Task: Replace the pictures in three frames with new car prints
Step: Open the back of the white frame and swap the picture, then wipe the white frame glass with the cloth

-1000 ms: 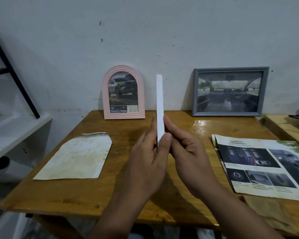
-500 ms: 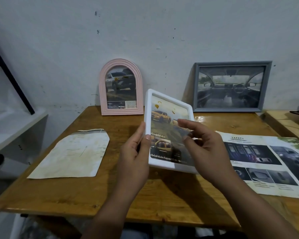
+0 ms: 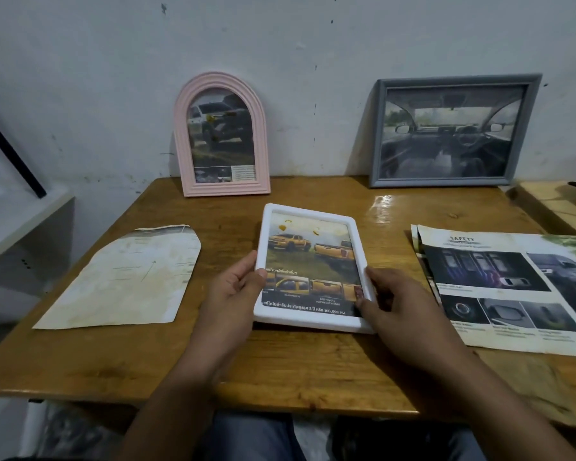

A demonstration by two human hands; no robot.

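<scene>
Your hands hold the white frame (image 3: pixel 310 267) between them over the middle of the surface (image 3: pixel 280 371), glass up, its long axis running away from you toward the far edge. Your left hand (image 3: pixel 236 294) grips the left rail, thumb on the front; your right hand (image 3: pixel 399 307) grips the lower right corner, equally near. Straight beyond, at the far edge, the pink frame (image 3: pixel 221 134) and grey frame (image 3: pixel 454 131) lean on the wall, with a gap between them, probably the white frame's place.

White frame (image 3: pixel 310 322), yellow-truck print (image 3: pixel 308 261)
</scene>
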